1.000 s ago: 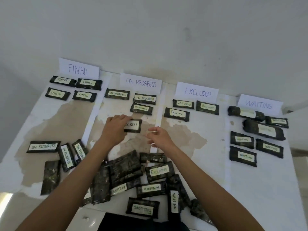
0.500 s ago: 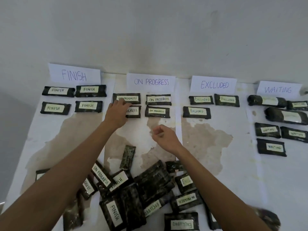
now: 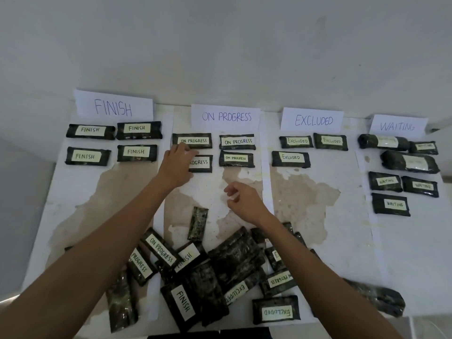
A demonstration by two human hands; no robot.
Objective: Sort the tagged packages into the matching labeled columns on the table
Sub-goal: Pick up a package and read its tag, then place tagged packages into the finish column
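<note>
Four paper headers line the far edge of the table: FINISH (image 3: 113,107), ON PROGRESS (image 3: 226,116), EXCLUDED (image 3: 313,120), WAITING (image 3: 397,126). Dark packages with pale tags lie in rows under each. My left hand (image 3: 176,165) rests on the left end of an ON PROGRESS package (image 3: 201,163) in the second row of that column; only "ROGRESS" shows. My right hand (image 3: 245,201) hovers over the bare middle of the table with loosely curled fingers, holding nothing. A heap of unsorted packages (image 3: 234,263) lies near me.
The white table (image 3: 342,253) has brown worn patches. A wall rises just behind the headers. One loose untagged package (image 3: 198,223) lies alone above the heap. A long dark roll (image 3: 376,297) sits at the near right edge.
My left hand carried the ON PROGRESS package from mid-table up into the second row of its column and now lies on it there. My right hand stayed about mid-table.
</note>
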